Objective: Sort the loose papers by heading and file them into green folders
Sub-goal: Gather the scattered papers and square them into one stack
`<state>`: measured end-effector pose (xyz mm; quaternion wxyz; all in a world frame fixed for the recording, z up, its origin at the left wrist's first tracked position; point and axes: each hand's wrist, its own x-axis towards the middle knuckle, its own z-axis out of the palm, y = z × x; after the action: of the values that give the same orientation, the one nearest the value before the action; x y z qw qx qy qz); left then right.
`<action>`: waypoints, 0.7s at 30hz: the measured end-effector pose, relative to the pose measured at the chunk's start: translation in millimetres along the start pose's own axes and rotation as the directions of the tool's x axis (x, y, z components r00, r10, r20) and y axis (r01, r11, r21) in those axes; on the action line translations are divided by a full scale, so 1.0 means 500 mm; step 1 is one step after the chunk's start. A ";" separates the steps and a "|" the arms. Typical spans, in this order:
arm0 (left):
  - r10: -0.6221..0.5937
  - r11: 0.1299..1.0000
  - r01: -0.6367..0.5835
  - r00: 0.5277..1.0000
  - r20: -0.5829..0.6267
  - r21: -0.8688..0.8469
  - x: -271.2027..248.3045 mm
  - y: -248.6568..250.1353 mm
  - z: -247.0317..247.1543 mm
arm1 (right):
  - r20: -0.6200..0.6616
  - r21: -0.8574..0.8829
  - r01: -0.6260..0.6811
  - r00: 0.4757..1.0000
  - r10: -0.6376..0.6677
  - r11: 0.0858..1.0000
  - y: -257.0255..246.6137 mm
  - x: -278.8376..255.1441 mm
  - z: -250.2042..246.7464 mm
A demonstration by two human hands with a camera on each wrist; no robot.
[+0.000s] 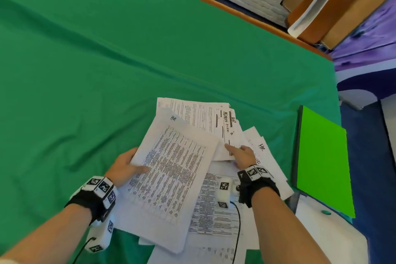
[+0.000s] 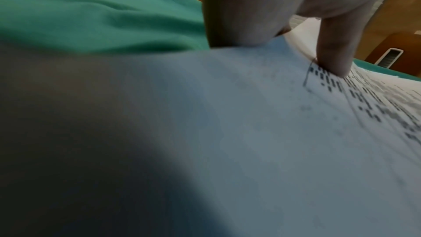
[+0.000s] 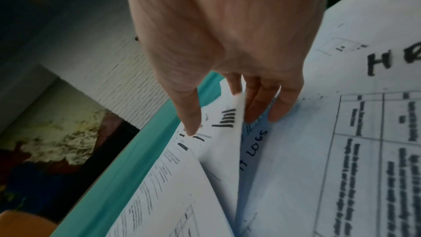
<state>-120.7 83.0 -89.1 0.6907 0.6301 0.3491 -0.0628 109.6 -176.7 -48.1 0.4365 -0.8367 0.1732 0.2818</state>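
A loose heap of printed papers (image 1: 216, 206) lies on the green cloth in front of me. My left hand (image 1: 126, 167) grips a stack of sheets headed "HR" (image 1: 171, 169), thumb (image 2: 335, 55) on top and fingers underneath, lifted at a tilt. My right hand (image 1: 242, 153) pinches the edge of a sheet with black bars (image 3: 218, 132) in the heap, thumb (image 3: 189, 114) above and fingers below. Beneath it lies a sheet marked "IT LOGS" (image 3: 255, 149). Another "HR" sheet (image 1: 263, 150) lies to the right. A bright green folder (image 1: 321, 161) sits shut at the right.
The green tablecloth (image 1: 107, 60) stretches wide to the left and back. The table's wooden edge (image 1: 235, 9) runs along the far side, with boxes and a white tube (image 1: 315, 4) beyond. A white object with a green dot (image 1: 325, 212) lies near the folder.
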 end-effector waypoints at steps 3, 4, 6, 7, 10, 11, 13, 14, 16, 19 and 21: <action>-0.040 0.998 0.040 0.999 0.005 -0.057 0.003 -0.009 -0.002 | 0.030 0.036 0.010 0.999 -0.011 0.999 -0.008 0.009 0.008; -0.040 0.998 0.040 0.999 0.007 -0.052 0.004 -0.009 -0.004 | 0.039 0.041 0.013 0.999 -0.015 0.999 -0.009 0.012 0.011; -0.039 0.998 0.039 0.999 0.010 -0.048 0.005 -0.006 -0.004 | 0.053 0.040 0.028 0.998 -0.030 0.999 -0.009 0.017 0.016; -0.039 0.998 0.039 0.999 0.012 -0.051 0.005 -0.004 -0.003 | 0.061 0.047 0.033 0.998 -0.035 0.998 -0.010 0.017 0.017; -0.030 0.997 0.031 0.999 0.016 -0.065 0.000 0.000 0.000 | 0.094 0.079 0.059 0.993 -0.066 0.995 -0.016 -0.003 0.024; -0.022 0.998 0.023 1.000 0.019 -0.065 -0.003 0.003 0.000 | 0.080 0.010 0.103 0.991 -0.103 0.995 -0.022 -0.013 0.023; -0.008 0.999 0.010 0.999 0.034 -0.053 -0.008 0.011 -0.001 | -0.020 -0.242 0.236 0.969 -0.248 0.941 -0.036 -0.026 0.010; -0.005 0.999 0.007 0.999 0.044 -0.053 -0.009 0.013 -0.002 | -0.098 -0.349 0.281 0.938 -0.333 0.894 -0.041 -0.031 0.000; 0.000 0.998 0.003 0.998 0.061 -0.056 -0.010 0.018 -0.002 | -0.270 -0.390 0.328 0.853 -0.447 0.861 -0.058 -0.051 -0.030; -0.007 1.000 0.009 0.997 0.075 -0.028 -0.011 0.028 -0.002 | -0.544 -0.249 0.403 0.694 -0.472 0.880 -0.082 -0.080 -0.105; -0.013 1.000 0.012 0.997 0.071 0.012 -0.014 0.035 -0.002 | -0.657 -0.038 0.537 0.622 -0.426 0.842 -0.092 -0.102 -0.155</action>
<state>-116.9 84.9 -70.6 0.6985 0.6294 0.3280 -0.0913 119.4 -212.9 48.2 0.4759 -0.8578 0.1027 -0.1648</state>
